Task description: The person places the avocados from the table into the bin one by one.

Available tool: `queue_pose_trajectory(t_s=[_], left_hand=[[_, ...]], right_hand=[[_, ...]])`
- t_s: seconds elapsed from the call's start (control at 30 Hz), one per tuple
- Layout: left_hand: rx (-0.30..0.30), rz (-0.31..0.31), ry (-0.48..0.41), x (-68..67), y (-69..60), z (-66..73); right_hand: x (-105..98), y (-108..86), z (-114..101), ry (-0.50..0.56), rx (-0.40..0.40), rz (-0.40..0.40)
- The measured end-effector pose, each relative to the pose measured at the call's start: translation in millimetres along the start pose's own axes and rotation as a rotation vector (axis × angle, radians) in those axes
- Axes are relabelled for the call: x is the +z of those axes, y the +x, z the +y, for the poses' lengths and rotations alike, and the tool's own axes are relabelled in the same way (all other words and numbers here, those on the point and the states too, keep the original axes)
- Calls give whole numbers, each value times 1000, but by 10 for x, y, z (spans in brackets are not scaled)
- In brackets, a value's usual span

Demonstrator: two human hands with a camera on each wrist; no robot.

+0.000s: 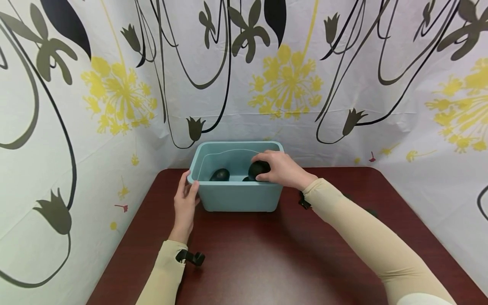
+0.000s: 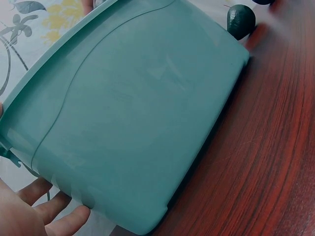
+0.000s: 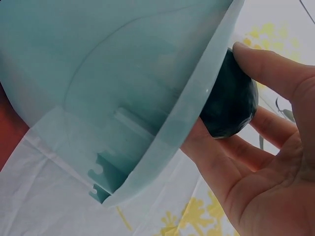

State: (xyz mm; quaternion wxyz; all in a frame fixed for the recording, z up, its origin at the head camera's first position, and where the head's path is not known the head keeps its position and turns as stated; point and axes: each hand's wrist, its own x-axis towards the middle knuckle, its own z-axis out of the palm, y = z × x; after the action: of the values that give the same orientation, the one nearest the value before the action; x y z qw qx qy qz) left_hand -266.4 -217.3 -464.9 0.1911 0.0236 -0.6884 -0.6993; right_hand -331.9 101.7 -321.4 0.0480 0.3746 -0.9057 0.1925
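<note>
My right hand [image 1: 281,169] grips a dark green avocado [image 1: 258,170] at the right end of a light blue-green plastic bin [image 1: 238,197]. In the right wrist view, thumb and fingers close around this avocado [image 3: 230,101] beside the bin's rim [image 3: 197,93]. At the bin's front left corner, my left hand [image 1: 185,207] holds the rim and side. Its fingers [image 2: 51,209] show at the bin's end in the left wrist view. Inside the bin lies another avocado [image 1: 220,175]; part of a further dark one [image 1: 247,179] shows under the held avocado.
The bin stands on a dark red wooden table [image 1: 236,254], close to a patterned cloth backdrop [image 1: 236,93]. Past the bin's far end, an avocado [image 2: 241,22] sits on the table. A dark green thing [image 1: 371,212] is partly hidden behind my right sleeve [image 1: 366,228].
</note>
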Motion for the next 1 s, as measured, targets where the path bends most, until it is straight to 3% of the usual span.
queue_pose_trajectory(t_s=[0.43,1.0], left_hand=[[18,-13,-12,-3,1,-10],[17,-22,-22,-11,14,-24]], right_hand=[[18,3,-6,3,9,2],[-186,-199,27,-9,33,125]])
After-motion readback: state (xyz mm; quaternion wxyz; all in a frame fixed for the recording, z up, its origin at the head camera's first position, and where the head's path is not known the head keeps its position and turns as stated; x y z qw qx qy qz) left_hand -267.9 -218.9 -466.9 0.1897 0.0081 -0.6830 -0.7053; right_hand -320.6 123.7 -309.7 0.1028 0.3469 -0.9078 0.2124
